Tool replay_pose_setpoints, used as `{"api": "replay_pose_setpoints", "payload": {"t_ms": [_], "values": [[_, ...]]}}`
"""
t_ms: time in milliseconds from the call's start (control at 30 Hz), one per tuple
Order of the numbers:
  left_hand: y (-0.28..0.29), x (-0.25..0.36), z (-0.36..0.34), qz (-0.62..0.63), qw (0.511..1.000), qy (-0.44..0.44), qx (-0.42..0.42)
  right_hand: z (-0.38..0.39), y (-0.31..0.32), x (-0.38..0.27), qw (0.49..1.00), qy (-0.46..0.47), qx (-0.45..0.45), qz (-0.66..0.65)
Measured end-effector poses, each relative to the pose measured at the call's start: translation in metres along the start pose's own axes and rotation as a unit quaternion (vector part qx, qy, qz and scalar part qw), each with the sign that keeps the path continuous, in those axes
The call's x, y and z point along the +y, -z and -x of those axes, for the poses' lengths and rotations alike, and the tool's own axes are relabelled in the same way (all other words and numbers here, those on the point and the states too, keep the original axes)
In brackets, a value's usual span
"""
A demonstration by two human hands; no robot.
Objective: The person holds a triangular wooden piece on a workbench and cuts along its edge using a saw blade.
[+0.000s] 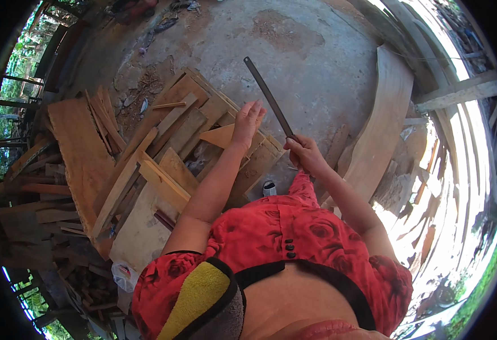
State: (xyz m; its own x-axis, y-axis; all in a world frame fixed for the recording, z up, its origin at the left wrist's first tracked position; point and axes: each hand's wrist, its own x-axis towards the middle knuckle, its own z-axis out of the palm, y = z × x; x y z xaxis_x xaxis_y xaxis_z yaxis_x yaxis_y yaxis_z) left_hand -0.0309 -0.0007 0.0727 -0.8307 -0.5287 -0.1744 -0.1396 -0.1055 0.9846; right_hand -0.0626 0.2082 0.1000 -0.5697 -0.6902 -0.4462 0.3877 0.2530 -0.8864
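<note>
A long, flat, dark metal strip (267, 96) slants up and to the left from my right hand (307, 154). My fingers are wrapped round its lower end, and its far tip points over the floor. Whether it is a ruler, a file or a blade, I cannot tell. My left hand (248, 123) is raised beside the strip, apart from it. Its fingers are stretched out and nothing shows in them. Below that hand lies a pile of cut boards (189, 130), with a pale yellowish wooden piece (218, 136) nearest my left wrist.
A wide wooden slab (81, 147) leans at the left, near a heap of scrap wood (84, 269). Another long, curved-edge slab (380, 124) stands at the right. Concrete floor (220, 39) stretches ahead. A small black-and-white object (269, 188) sits close to my body.
</note>
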Motion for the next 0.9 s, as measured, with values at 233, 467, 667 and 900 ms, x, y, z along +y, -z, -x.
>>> {"api": "replay_pose_setpoints", "payload": {"t_ms": [233, 467, 667, 900], "values": [[0.005, -0.008, 0.01, 0.248, 0.962, 0.095, -0.069, 0.018, -0.027, 0.007, 0.999, 0.002, -0.054, -0.006], [0.004, -0.008, 0.025, 0.201, 0.975, 0.081, -0.052, 0.032, -0.039, 0.001, 0.997, -0.046, -0.056, -0.024], [0.01, 0.003, 0.032, 0.12, 0.987, 0.109, 0.009, 0.037, -0.046, -0.005, 0.993, -0.067, -0.073, -0.063], [-0.018, -0.009, 0.056, 0.091, 0.993, 0.072, -0.019, 0.029, -0.041, -0.001, 0.988, -0.068, -0.069, -0.118]]}}
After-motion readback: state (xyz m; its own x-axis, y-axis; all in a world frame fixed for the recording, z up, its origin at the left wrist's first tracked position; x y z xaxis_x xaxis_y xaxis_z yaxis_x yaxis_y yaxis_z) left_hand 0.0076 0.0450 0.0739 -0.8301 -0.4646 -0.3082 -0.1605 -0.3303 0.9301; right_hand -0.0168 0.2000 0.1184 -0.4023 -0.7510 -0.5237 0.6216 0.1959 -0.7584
